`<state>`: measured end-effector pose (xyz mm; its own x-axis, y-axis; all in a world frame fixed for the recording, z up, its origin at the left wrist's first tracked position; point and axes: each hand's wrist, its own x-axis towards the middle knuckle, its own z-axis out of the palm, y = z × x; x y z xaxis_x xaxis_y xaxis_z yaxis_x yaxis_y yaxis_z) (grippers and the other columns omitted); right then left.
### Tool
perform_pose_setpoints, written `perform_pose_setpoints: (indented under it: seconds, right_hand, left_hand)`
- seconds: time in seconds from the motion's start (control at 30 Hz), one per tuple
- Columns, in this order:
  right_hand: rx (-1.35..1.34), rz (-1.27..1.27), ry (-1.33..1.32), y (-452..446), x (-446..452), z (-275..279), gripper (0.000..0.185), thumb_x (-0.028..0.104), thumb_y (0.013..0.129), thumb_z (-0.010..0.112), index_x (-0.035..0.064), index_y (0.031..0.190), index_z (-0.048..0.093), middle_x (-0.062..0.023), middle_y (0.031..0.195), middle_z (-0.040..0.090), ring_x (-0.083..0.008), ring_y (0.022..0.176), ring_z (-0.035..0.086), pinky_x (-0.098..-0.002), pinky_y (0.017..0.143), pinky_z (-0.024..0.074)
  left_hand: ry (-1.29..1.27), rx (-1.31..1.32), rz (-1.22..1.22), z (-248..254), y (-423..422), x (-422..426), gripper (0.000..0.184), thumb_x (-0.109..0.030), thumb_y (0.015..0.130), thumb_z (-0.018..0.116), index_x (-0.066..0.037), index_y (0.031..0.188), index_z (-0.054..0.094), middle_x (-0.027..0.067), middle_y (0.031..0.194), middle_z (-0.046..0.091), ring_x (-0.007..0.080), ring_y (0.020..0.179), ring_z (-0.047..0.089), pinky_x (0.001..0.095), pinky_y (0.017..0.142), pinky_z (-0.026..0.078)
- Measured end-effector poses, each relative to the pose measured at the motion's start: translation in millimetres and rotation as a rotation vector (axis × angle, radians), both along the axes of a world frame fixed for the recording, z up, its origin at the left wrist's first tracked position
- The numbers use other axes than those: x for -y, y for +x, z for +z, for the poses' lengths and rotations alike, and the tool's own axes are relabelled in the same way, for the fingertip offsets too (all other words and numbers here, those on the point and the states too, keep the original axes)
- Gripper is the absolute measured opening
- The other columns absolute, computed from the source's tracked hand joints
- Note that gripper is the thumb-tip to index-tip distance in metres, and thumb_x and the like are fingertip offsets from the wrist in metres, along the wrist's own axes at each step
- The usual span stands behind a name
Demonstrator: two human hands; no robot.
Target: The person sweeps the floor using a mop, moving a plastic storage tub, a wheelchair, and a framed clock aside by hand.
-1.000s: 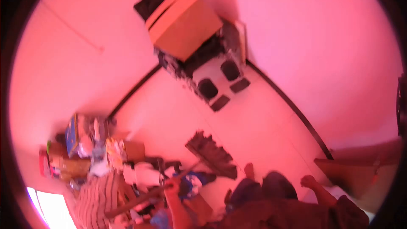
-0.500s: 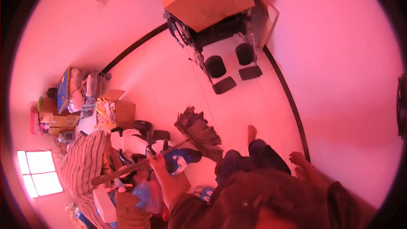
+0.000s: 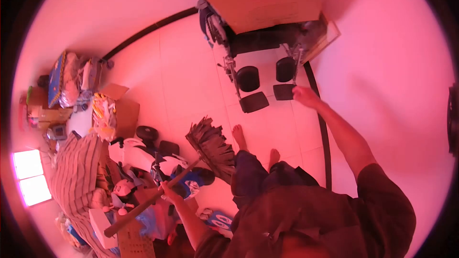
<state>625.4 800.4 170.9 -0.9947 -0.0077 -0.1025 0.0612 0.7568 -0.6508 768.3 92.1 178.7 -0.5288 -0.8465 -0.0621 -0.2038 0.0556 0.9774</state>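
Observation:
My left hand (image 3: pixel 168 192) is wrapped around the wooden handle of a mop (image 3: pixel 210 145). The mop's head of dark, flat strips points up and ahead, and the handle slants back to the lower left. In front of me on the right, my right hand (image 3: pixel 306 96) is stretched out with its fingers curled; I see nothing in them. It overlaps the edge of a footplate of the wheelchair (image 3: pixel 254 101), and whether they touch I cannot tell. A large cardboard box (image 3: pixel 267 2) rests on the wheelchair's seat.
Left of me stand a white ride-on toy (image 3: pixel 131 154), a striped cloth (image 3: pixel 79 167) over a pile, and an open box of yellow and white items (image 3: pixel 126 119). A framed board (image 3: pixel 325 40) leans behind the wheelchair by the right wall. Pale floor tiles (image 3: pixel 191 86) lie between.
My right hand has swung up and forward from beside my hip toward the wheelchair. I have stepped forward, so the wheelchair looks nearer. The mop stays in my left hand.

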Motion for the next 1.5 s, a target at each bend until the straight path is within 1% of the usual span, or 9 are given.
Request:
perform_pose_setpoints:
  seconds: [0.1,0.23,0.43,0.77,0.97,1.1,1.17,1.43,1.5]
  right_hand:
    - [0.083,-0.106,-0.106,-108.0,29.4,37.6,0.032,0.023,0.075,0.063,0.0041,0.101,0.059,-0.0134,0.081,0.065,-0.0324,0.080,0.062,-0.0371,0.072,0.0494]
    - [-0.265,-0.269,0.288,-251.1,26.1,-8.1,0.051,0.031,0.074,0.069,0.0002,0.113,0.055,-0.0131,0.098,0.062,-0.0220,0.095,0.060,-0.0324,0.081,0.0475]
    - [-0.119,-0.530,-0.381,-350.3,38.6,-66.1,0.046,0.037,0.078,0.070,0.0042,0.107,0.059,-0.0091,0.114,0.059,-0.0203,0.099,0.057,-0.0341,0.088,0.0432]
    - [-0.042,-0.380,-0.637,-349.4,45.7,-81.6,0.026,0.033,0.092,0.054,0.0105,0.104,0.051,-0.0028,0.109,0.058,-0.0149,0.109,0.048,-0.0398,0.096,0.0360]
    - [-0.138,-0.442,-0.563,-338.1,50.2,-87.0,0.030,0.033,0.089,0.056,0.0053,0.099,0.056,-0.0053,0.097,0.064,-0.0157,0.095,0.057,-0.0315,0.082,0.0442]
    - [-0.225,-0.472,-0.190,-298.1,65.3,-94.7,0.031,0.034,0.083,0.059,0.0043,0.091,0.061,-0.0147,0.093,0.065,-0.0270,0.089,0.061,-0.0358,0.080,0.0457]
    - [-0.284,-0.420,-0.164,-275.8,64.7,-103.9,0.028,0.033,0.088,0.056,0.0063,0.094,0.059,-0.0055,0.087,0.064,-0.0137,0.082,0.059,-0.0298,0.073,0.0459]
    - [-0.323,-0.437,-0.216,-273.0,70.4,-90.9,0.027,0.031,0.087,0.055,0.0045,0.093,0.059,-0.0135,0.087,0.064,-0.0282,0.090,0.060,-0.0363,0.079,0.0451]
    - [-0.352,-0.537,0.057,-267.7,70.2,-92.7,0.027,0.030,0.088,0.055,0.0036,0.093,0.057,-0.0136,0.084,0.064,-0.0261,0.076,0.063,-0.0366,0.069,0.0491]
  left_hand:
    - [0.011,0.020,0.078,-1.6,-5.1,2.8,0.023,-0.023,0.086,0.062,-0.001,0.087,0.055,0.0093,0.085,0.060,0.0191,0.079,0.057,0.0312,0.079,0.046]
    - [0.034,-0.053,0.211,6.2,-17.5,-7.3,0.022,-0.022,0.086,0.062,-0.001,0.086,0.054,0.0100,0.087,0.060,0.0196,0.081,0.057,0.0320,0.080,0.046]
    - [0.003,0.186,0.137,34.8,-27.8,-9.5,0.023,-0.021,0.087,0.057,0.002,0.085,0.054,0.0125,0.091,0.060,0.0232,0.085,0.058,0.0369,0.077,0.049]
    - [-0.150,0.121,0.054,9.1,-16.5,3.5,0.019,-0.019,0.086,0.056,-0.001,0.080,0.056,0.0093,0.085,0.060,0.0195,0.082,0.056,0.0349,0.082,0.044]
    - [-0.097,0.146,0.021,20.8,-13.5,-5.6,0.019,-0.019,0.087,0.055,-0.001,0.082,0.054,0.0115,0.089,0.058,0.0219,0.089,0.055,0.0374,0.086,0.044]
    - [-0.087,0.114,0.047,9.5,0.5,4.7,0.017,-0.017,0.088,0.055,-0.001,0.084,0.054,0.0111,0.088,0.059,0.0221,0.087,0.056,0.0368,0.084,0.045]
    - [-0.038,0.077,0.032,-1.0,-5.0,9.6,0.016,-0.017,0.088,0.055,-0.001,0.085,0.054,0.0111,0.087,0.059,0.0225,0.087,0.056,0.0367,0.083,0.046]
    - [-0.200,0.141,-0.105,-4.6,14.8,24.4,0.023,-0.032,0.089,0.053,-0.010,0.085,0.056,0.0013,0.087,0.059,0.0130,0.081,0.052,0.0251,0.067,0.038]
    - [-0.212,0.146,-0.087,-2.1,13.6,18.0,0.023,-0.032,0.088,0.053,-0.010,0.085,0.056,0.0013,0.087,0.058,0.0128,0.080,0.052,0.0248,0.066,0.038]
